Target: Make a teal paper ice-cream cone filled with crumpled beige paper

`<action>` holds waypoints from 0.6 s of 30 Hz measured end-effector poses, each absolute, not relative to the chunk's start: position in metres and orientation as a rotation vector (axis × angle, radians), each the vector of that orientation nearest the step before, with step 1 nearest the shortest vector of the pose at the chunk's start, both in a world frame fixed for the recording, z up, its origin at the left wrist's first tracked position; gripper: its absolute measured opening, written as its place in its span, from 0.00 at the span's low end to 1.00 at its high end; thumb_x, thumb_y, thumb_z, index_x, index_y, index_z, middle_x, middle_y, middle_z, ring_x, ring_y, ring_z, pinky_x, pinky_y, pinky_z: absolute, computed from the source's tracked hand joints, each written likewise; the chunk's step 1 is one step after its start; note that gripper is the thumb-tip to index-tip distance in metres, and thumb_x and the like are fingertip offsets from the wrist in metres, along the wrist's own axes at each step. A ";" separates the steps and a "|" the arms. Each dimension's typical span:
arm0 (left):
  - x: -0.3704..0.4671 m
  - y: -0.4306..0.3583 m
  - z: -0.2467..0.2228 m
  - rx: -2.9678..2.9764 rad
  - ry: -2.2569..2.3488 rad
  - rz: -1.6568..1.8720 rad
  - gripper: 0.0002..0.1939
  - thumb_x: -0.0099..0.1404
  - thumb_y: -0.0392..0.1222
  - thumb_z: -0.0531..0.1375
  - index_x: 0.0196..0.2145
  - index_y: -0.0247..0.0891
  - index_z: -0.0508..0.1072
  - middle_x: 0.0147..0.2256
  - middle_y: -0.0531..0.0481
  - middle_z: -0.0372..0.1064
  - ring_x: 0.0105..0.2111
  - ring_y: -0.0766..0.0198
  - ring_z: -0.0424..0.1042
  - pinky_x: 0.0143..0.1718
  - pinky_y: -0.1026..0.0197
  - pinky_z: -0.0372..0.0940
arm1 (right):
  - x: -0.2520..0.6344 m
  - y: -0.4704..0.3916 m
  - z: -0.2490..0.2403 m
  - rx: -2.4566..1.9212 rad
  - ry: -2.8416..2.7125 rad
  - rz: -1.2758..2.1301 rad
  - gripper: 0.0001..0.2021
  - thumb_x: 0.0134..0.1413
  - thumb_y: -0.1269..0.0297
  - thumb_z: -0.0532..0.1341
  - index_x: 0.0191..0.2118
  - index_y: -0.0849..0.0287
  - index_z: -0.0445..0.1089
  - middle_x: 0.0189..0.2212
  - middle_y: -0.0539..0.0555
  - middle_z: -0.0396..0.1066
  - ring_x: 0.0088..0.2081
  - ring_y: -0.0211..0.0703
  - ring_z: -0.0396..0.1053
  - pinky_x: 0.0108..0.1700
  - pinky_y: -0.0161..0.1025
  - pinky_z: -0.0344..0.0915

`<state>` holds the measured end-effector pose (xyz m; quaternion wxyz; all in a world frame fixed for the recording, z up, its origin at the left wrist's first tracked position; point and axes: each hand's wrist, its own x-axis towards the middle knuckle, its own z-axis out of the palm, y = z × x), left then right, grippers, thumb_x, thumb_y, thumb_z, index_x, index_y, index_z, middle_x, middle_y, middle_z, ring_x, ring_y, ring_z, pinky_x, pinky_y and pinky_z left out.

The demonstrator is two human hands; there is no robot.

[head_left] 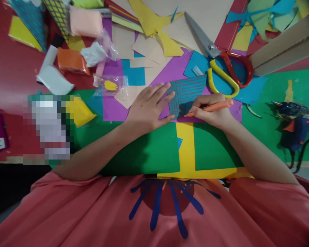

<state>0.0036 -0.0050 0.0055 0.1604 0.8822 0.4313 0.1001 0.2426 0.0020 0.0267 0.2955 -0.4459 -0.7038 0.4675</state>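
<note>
A blue paper piece (187,90) marked with brown crossing lines lies on a purple sheet (115,111). My left hand (149,108) rests flat at its left edge, fingers spread, fingertips on the paper and nothing held. My right hand (213,110) pinches an orange pen (220,105), whose tip points down at the lower edge of the blue paper. The lines run close together and cross on the left part of the paper; toward the right they run mostly one way.
Large scissors (211,48) with red and yellow handles lie beyond my right hand. A glue gun (298,127) is at the far right. Clay packets, such as an orange one (72,61), and patterned cones (32,22) are at the upper left. A cardboard piece (285,44) stands upper right.
</note>
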 end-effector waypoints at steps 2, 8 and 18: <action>0.003 -0.005 0.004 2.515 1.237 0.300 0.31 0.70 0.61 0.51 0.66 0.48 0.58 0.67 0.48 0.57 0.68 0.49 0.55 0.69 0.42 0.51 | 0.244 0.003 0.025 -1.201 -1.861 1.253 0.19 0.51 0.56 0.66 0.17 0.58 0.64 0.16 0.46 0.66 0.20 0.31 0.58 0.22 0.33 0.53; 0.003 -0.004 0.008 2.594 1.149 0.243 0.31 0.71 0.57 0.53 0.65 0.38 0.59 0.69 0.39 0.53 0.69 0.50 0.53 0.69 0.46 0.53 | 0.246 0.007 0.017 -1.269 -1.613 1.187 0.15 0.52 0.57 0.65 0.19 0.55 0.67 0.20 0.51 0.70 0.23 0.38 0.67 0.24 0.37 0.62; 0.007 -0.009 0.024 2.654 0.911 0.136 0.23 0.72 0.53 0.54 0.58 0.42 0.71 0.60 0.41 0.69 0.61 0.50 0.68 0.62 0.45 0.63 | 0.243 0.003 0.016 -1.327 -1.482 1.139 0.19 0.53 0.41 0.64 0.30 0.54 0.73 0.23 0.50 0.73 0.19 0.36 0.65 0.21 0.37 0.63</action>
